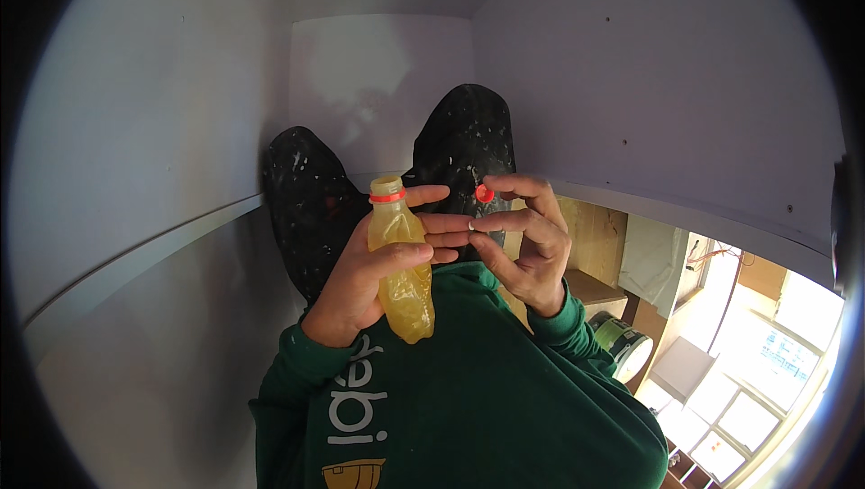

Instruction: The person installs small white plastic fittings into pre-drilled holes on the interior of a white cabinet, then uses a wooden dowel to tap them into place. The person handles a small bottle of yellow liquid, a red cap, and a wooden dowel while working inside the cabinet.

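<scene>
My left hand (360, 277) is closed on a clear plastic bottle (405, 286) of yellow liquid or paste. The thumb presses its front while the other fingers stretch out behind it to the right. The bottle stands nearly upright, its mouth uncovered and a red ring round the neck. In my right hand (536, 241) a small red bottle cap (485, 192) is held at the fingers. Lower down, another finger and the thumb of that hand come close to the left fingertips, with a tiny white bit (471, 226) between them, too small to name.
My knees in dark, paint-spotted trousers (468, 128) are drawn up ahead. Pale panels (667, 83) with screws enclose me on the sides, with a ledge edge (144, 255) at left. Down to the right are a paint bucket (622, 345), wooden boards (590, 241) and a bright window (748, 417).
</scene>
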Action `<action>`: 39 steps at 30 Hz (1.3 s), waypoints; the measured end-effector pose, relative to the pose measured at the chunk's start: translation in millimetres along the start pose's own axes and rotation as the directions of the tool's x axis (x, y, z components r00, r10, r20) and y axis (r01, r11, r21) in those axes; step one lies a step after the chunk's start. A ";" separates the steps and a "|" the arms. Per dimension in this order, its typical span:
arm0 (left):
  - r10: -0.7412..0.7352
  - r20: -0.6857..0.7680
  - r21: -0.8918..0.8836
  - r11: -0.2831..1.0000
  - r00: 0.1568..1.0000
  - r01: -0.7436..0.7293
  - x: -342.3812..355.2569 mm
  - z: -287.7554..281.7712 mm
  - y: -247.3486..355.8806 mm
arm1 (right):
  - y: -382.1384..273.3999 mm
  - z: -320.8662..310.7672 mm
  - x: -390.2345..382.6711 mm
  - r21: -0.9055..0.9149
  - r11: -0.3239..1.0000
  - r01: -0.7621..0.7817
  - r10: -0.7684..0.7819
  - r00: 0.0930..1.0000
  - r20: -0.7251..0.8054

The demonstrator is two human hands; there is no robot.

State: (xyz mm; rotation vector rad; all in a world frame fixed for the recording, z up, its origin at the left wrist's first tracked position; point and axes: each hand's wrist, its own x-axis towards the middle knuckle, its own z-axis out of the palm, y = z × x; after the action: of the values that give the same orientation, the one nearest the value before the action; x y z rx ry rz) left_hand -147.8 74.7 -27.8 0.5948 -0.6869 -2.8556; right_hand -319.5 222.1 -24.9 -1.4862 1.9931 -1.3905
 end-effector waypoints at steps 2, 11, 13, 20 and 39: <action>-0.013 0.008 0.007 1.000 1.000 0.013 0.0 -1.8 -0.8 | -0.9 -1.5 2.3 0.005 1.000 -0.003 0.003 1.000 0.010; -0.012 -0.068 0.096 0.995 0.998 0.018 1.4 2.8 -6.2 | 2.3 0.4 4.7 0.036 0.999 0.035 -0.037 0.999 0.029; 0.016 -0.090 0.118 0.993 0.996 -0.005 1.7 4.0 -7.3 | 0.5 3.0 8.1 0.048 0.996 0.075 -0.077 0.996 0.038; 0.109 -0.118 0.198 0.977 0.987 -0.084 2.2 8.0 -9.8 | -0.5 7.5 12.2 0.115 0.987 0.109 -0.113 0.993 0.028; 0.264 -0.063 0.162 0.954 0.962 -0.251 2.1 6.5 -9.2 | -3.5 22.8 16.8 0.212 0.964 0.159 -0.143 0.986 -0.087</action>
State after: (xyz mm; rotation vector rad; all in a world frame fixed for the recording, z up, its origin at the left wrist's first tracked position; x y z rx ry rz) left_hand -152.8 85.0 -27.5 0.5936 -0.9024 -2.5388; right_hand -308.7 196.0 -28.3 -1.5335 1.7283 -1.6862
